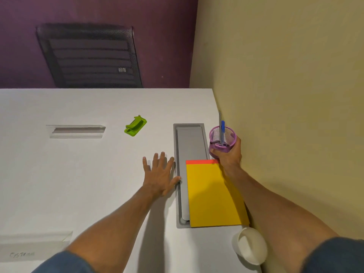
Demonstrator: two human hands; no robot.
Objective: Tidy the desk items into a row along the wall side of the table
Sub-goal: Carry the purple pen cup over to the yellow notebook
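Observation:
My right hand (229,154) grips a purple mesh pen cup (222,139) with pens standing in it, held close to the yellow wall at the table's right side. Just in front of it lies a yellow notepad (213,194) with a red top strip, next to the wall. A white paper cup (250,246) stands nearer me, also by the wall. A green hole punch (135,126) sits alone out on the white table (78,174), far left of the wall. My left hand (160,175) rests flat on the table with fingers spread, holding nothing.
A grey recessed cable tray (190,142) runs along the table under the notepad's left edge. Two shallow slots are cut into the tabletop at left (75,131) and near left (33,245). A black mesh chair (88,56) stands behind the far edge.

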